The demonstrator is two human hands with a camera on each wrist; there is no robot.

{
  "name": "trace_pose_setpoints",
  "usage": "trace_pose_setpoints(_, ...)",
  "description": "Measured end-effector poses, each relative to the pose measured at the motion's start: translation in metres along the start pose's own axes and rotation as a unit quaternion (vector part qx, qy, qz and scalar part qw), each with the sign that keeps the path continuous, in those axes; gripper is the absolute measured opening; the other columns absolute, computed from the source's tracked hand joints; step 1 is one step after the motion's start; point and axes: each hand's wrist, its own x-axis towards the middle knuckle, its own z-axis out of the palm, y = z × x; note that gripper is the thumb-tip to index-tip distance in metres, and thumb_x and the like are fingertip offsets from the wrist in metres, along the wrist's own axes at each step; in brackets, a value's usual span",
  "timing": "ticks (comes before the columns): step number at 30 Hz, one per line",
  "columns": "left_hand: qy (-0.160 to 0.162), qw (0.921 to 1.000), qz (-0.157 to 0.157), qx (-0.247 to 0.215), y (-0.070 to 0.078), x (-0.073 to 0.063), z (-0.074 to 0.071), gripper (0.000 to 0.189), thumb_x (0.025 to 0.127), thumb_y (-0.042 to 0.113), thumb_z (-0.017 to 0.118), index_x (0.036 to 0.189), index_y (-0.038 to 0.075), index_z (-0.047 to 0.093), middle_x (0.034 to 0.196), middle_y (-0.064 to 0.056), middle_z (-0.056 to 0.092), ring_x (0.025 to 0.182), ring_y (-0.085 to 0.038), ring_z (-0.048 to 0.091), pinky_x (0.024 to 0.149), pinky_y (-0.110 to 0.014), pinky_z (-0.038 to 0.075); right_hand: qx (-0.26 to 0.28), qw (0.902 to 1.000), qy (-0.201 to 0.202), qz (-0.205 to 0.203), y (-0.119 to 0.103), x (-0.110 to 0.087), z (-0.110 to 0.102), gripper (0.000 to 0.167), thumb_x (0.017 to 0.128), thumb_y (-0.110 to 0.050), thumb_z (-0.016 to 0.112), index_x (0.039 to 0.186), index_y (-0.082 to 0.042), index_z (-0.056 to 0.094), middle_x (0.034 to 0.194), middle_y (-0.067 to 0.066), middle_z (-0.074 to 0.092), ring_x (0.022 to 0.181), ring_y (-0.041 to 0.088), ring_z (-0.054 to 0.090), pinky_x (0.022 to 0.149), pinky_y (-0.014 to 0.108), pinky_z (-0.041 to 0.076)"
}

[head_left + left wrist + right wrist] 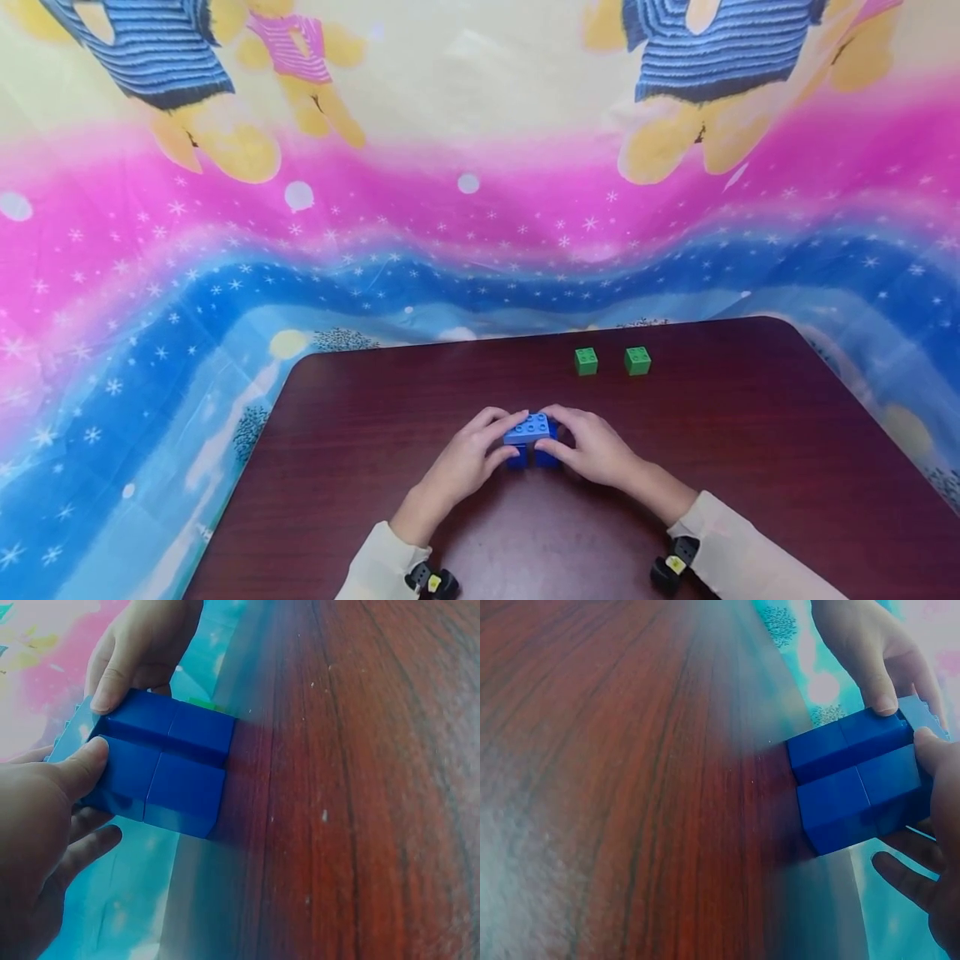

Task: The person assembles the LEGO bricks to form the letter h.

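A light blue brick (pixel 527 428) with studs on top bridges two dark blue stacks standing side by side on the table. Each stack, as the left wrist view shows, is two dark blue bricks (pixel 184 787) high, with a narrow gap between the stacks. My left hand (pixel 463 458) grips the structure's left side, thumb in front and fingers behind. From the right, my right hand (pixel 600 448) holds it the same way, its thumb on the upper dark blue brick (pixel 889 780) near the light blue one. The far faces are partly hidden by the fingers.
Two green bricks (pixel 587 362) (pixel 637 361) stand apart near the table's back edge, right of the structure. The dark reddish-brown table (pixel 360 467) has rounded corners. A patterned cloth (pixel 480 225) hangs behind it. Black wrist devices (pixel 675 565) sit at both sleeves.
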Motion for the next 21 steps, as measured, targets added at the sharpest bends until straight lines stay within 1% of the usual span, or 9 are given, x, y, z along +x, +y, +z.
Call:
trace_pose_setpoints(4,-0.002,1.0,-0.005,0.0,0.0005,-0.0007,-0.0007,0.056,0.097,0.022,0.07,0.15,0.024,0.053,0.125,-0.001,0.058,0.106,-0.011,0.062,0.093,-0.027,0.055,-0.002,1.0,0.004,0.0,-0.0014,-0.0006,0.0,0.037,0.095,-0.033,0.075,0.126,-0.017,0.064,0.104,-0.009,0.069,0.083,0.003,0.061,0.074,0.027,0.057)
trace_pose_setpoints(7,0.0,0.9999,-0.011,-0.001,0.0005,-0.0019,0.0005,0.055,0.097,0.023,0.071,0.149,0.025,0.054,0.125,0.0,0.058,0.105,-0.01,0.062,0.093,-0.026,0.055,-0.004,1.0,0.004,0.0,-0.0021,-0.002,0.0002,0.038,0.094,-0.033,0.075,0.126,-0.017,0.064,0.105,-0.009,0.069,0.084,0.004,0.06,0.074,0.03,0.058)
trace_pose_setpoints(11,0.008,0.9997,-0.02,-0.009,-0.0002,-0.0031,0.0033,0.054,0.096,0.023,0.072,0.147,0.026,0.056,0.123,0.001,0.059,0.104,-0.01,0.061,0.092,-0.026,0.055,-0.002,1.0,0.005,-0.001,-0.0018,-0.0034,0.0005,0.04,0.094,-0.038,0.074,0.127,-0.017,0.064,0.105,-0.009,0.068,0.084,0.004,0.06,0.074,0.032,0.059)
trace_pose_setpoints(13,0.01,0.9996,-0.024,-0.013,-0.0007,-0.0029,0.0037,0.054,0.095,0.024,0.072,0.147,0.027,0.056,0.123,0.002,0.059,0.104,-0.009,0.061,0.092,-0.026,0.055,0.003,1.0,0.007,-0.002,-0.0013,-0.0035,0.0007,0.039,0.094,-0.038,0.074,0.127,-0.018,0.064,0.105,-0.009,0.068,0.084,0.004,0.06,0.074,0.032,0.059)
trace_pose_setpoints(18,-0.001,0.9995,-0.028,-0.013,-0.0004,-0.0013,0.0012,0.055,0.094,0.027,0.072,0.146,0.023,0.057,0.122,0.001,0.06,0.104,-0.01,0.062,0.093,-0.026,0.055,0.016,0.9997,0.016,-0.013,0.0021,-0.0031,0.002,0.038,0.092,-0.03,0.077,0.126,-0.019,0.065,0.106,-0.01,0.069,0.085,0.004,0.061,0.075,0.028,0.058)
trace_pose_setpoints(21,-0.006,0.9996,-0.024,-0.014,-0.0004,-0.0008,-0.0007,0.054,0.094,0.026,0.072,0.146,0.021,0.058,0.121,0.001,0.061,0.102,-0.01,0.062,0.091,-0.025,0.056,0.025,0.9994,0.012,-0.021,0.0043,-0.0016,0.0017,0.04,0.091,-0.028,0.078,0.127,-0.016,0.065,0.107,-0.008,0.07,0.086,0.005,0.061,0.076,0.027,0.058)
